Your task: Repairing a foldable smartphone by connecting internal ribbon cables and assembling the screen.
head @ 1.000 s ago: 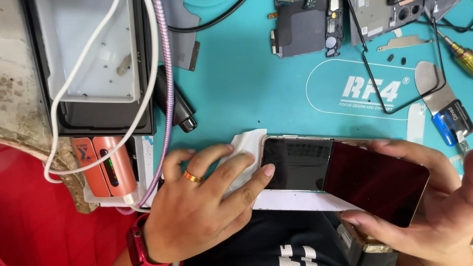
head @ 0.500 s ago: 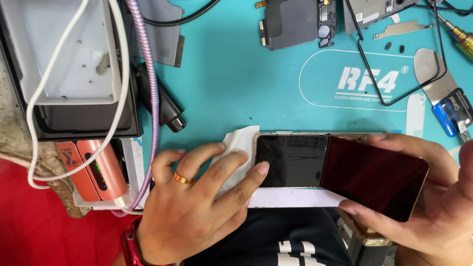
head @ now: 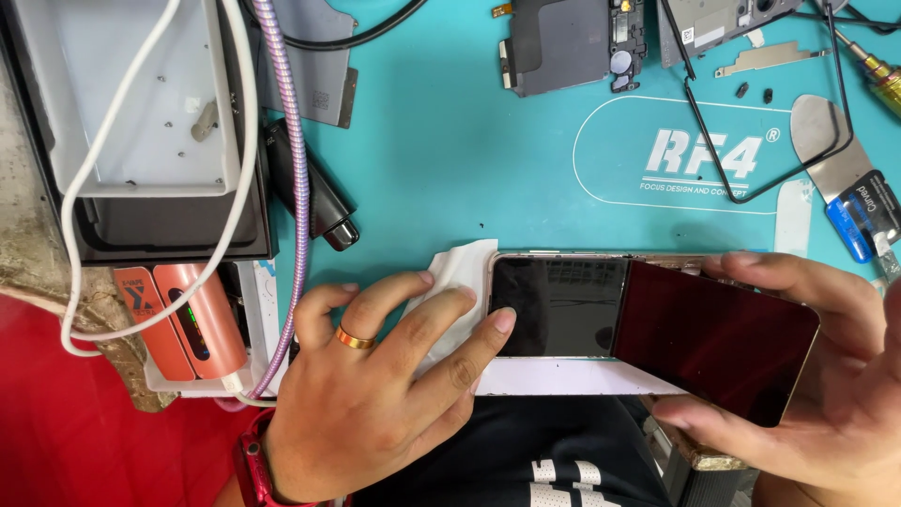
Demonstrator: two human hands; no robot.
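At the near edge of the teal worktop [head: 450, 178], a folding phone [head: 648, 329] lies half open, its dark left panel flat on a white strip and its reddish right panel tilted up. The left hand [head: 375, 413] lies palm down on a white wipe [head: 460, 282], fingers spread flat rather than pinching, with the fingertips pressing the cloth against the phone's left edge and one fingertip on the glass itself. The right hand [head: 826, 385] cups the raised right panel, thumb beneath its lower edge and fingers over the top edge, a loose clasp that steadies the phone. Compared with a second ago, the left hand and wipe have barely shifted, the fingers lying in the same spread pose, and the phone sits at much the same angle; mostly the view has drifted, so the whole scene sits a little differently in the picture. That suggests a slow pass of the cloth at the left panel's edge, not a sweep across the screen. Beyond the phone, well apart, lie a dark back cover [head: 572, 42] with exposed parts, a thin black wire loop [head: 751, 122], a metal pry spatula [head: 835, 160] with a blue handle, and small screws. To the left stand a grey tray [head: 122, 94], a white cable [head: 84, 188], a purple braided cable [head: 296, 188] and an orange device [head: 183, 319].
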